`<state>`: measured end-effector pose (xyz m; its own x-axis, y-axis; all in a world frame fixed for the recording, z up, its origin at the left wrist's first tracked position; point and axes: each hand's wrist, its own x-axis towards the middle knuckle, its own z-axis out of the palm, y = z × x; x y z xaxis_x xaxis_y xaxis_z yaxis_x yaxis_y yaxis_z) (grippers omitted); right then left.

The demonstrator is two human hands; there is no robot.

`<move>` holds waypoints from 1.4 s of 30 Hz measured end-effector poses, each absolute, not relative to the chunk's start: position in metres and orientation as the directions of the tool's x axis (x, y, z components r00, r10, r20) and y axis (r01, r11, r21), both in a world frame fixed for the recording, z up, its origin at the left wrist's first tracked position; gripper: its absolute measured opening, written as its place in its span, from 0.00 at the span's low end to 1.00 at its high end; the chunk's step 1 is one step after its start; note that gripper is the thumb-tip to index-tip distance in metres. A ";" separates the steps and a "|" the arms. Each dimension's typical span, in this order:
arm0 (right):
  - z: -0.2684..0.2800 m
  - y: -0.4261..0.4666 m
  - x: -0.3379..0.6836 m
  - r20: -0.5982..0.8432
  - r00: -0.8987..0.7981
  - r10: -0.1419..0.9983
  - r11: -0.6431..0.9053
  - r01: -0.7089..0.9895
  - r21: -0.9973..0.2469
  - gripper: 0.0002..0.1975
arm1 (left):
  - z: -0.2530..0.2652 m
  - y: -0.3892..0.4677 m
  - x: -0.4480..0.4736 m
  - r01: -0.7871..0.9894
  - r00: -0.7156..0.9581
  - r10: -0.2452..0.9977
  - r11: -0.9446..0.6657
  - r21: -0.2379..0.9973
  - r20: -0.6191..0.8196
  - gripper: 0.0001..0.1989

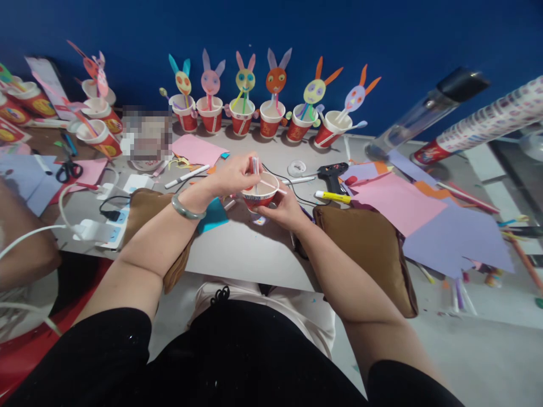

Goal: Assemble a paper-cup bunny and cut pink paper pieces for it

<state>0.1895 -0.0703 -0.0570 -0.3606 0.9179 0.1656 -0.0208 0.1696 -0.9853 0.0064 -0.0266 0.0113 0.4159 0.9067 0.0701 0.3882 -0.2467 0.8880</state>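
Paper cup, red with a white rim, sits between my two hands above the near edge of the table, as I see it through the head camera. My right hand is wrapped around its right side and lower wall, fingers closed on it. My left hand pinches pale straws at the rim. The cup's mouth faces up; its long axis runs near vertical, though I cannot tell any slight tilt. The pinched straws stand roughly along that axis, while another pale stick slants out over the right rim.

Near my left hand lie blue paper and a white marker. To the right I see a glue gun and a yellow marker, with a brown cushion beside my right forearm. Behind, six rabbit-faced cups stand in a row before the blue wall.
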 end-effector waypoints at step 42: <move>-0.054 -0.066 0.191 0.181 -0.304 0.935 0.178 -0.040 -0.983 0.41 | 0.002 -0.024 0.017 -0.143 0.303 0.952 0.082 0.986 -0.036 0.17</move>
<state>0.1915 -0.0663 -0.0538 -0.3045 0.9351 0.1815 -0.0401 0.1778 -0.9833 0.0170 -0.0240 0.0022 0.3029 0.9524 -0.0355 -0.1428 0.0822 0.9863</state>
